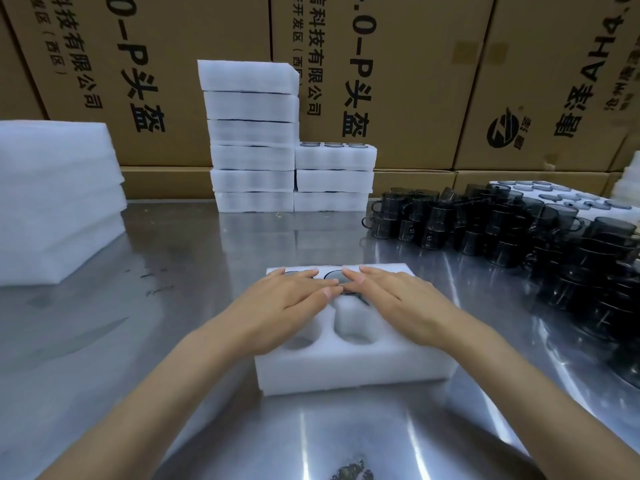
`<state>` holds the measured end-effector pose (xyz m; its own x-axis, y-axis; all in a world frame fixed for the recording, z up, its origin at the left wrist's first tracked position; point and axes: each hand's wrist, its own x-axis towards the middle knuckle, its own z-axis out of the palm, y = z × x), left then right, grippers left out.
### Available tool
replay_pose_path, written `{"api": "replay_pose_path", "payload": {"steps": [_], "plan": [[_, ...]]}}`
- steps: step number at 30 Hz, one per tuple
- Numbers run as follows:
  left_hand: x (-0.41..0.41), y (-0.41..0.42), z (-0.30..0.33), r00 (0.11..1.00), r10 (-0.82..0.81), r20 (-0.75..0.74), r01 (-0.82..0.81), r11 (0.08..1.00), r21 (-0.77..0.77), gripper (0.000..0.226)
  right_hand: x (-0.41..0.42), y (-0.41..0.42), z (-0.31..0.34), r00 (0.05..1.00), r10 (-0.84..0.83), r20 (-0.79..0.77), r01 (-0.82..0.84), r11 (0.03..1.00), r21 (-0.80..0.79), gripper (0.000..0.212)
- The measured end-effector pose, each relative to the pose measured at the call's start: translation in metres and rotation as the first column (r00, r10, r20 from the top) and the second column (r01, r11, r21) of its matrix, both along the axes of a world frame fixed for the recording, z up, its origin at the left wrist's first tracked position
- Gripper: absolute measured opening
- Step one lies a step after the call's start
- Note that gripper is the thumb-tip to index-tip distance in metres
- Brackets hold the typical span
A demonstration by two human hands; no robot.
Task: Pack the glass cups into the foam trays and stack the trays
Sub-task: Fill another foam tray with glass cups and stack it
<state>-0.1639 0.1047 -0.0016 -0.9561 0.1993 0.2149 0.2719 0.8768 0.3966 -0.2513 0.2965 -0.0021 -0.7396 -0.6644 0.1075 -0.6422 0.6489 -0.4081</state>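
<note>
Flat and spread, both hands, left (287,299) and right (391,299), press cups (337,278) into the foam tray (349,370).

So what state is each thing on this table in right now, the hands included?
Foam tray: flat on the metal table, far pockets filled, two near pockets empty.
Cup in tray: seated in a far pocket, under the fingertips.
Left hand: fingers straight, resting on the tray.
Right hand: fingers straight, resting on the tray.
Loose cups: unpacked, stacked at right.
Tray stacks: piled at the back.
</note>
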Motion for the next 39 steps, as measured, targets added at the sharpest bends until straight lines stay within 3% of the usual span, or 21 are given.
{"api": "replay_pose_path", "payload": {"steps": [4,7,10,12,15,17,24,28,31,34,39], "plan": [[0.003,0.002,-0.008,1.0,0.005,0.001,-0.005,0.995,0.096,0.05,0.0,0.001,-0.001,0.999,0.021,0.024,-0.02,0.999,-0.035,0.04],[0.002,0.0,-0.016,0.992,0.077,-0.1,-0.036,0.933,0.359,0.031,-0.002,0.002,0.001,0.99,0.037,0.139,0.005,0.957,-0.29,0.04],[0.002,-0.009,-0.026,0.953,0.246,-0.177,-0.068,0.742,0.667,0.028,-0.018,0.011,0.006,0.996,-0.06,0.07,0.089,0.832,-0.547,0.029],[0.0,-0.016,-0.035,0.929,0.346,-0.133,-0.115,0.609,0.785,0.029,-0.036,0.023,0.004,0.976,-0.209,0.063,0.2,0.738,-0.645,0.021],[-0.008,-0.022,-0.041,0.898,0.437,0.052,-0.238,0.382,0.893,0.03,-0.065,0.035,-0.011,0.926,-0.356,0.128,0.351,0.684,-0.639,0.025],[-0.011,-0.024,-0.042,0.888,0.446,0.115,-0.276,0.315,0.908,0.028,-0.082,0.039,-0.019,0.898,-0.413,0.15,0.42,0.709,-0.566,0.034],[-0.013,-0.023,-0.041,0.868,0.479,0.132,-0.315,0.325,0.892,0.029,-0.143,0.038,0.011,0.818,-0.574,-0.034,0.529,0.775,-0.345,0.06],[-0.016,-0.024,-0.043,0.875,0.463,0.144,-0.312,0.311,0.898,0.027,-0.165,0.036,0.021,0.756,-0.632,-0.167,0.625,0.774,-0.103,0.055],[-0.017,-0.026,-0.045,0.884,0.445,0.145,-0.303,0.309,0.901,0.038,-0.177,0.033,0.016,0.73,-0.65,-0.212,0.66,0.751,-0.026,0.046],[-0.018,-0.027,-0.045,0.889,0.432,0.155,-0.311,0.321,0.894,0.045,-0.179,0.033,0.011,0.698,-0.679,-0.228,0.674,0.73,-0.114,0.033],[-0.018,-0.028,-0.044,0.884,0.439,0.157,-0.314,0.312,0.897,0.043,-0.161,0.046,-0.005,0.712,-0.691,-0.126,0.564,0.669,-0.483,0.017]]}}
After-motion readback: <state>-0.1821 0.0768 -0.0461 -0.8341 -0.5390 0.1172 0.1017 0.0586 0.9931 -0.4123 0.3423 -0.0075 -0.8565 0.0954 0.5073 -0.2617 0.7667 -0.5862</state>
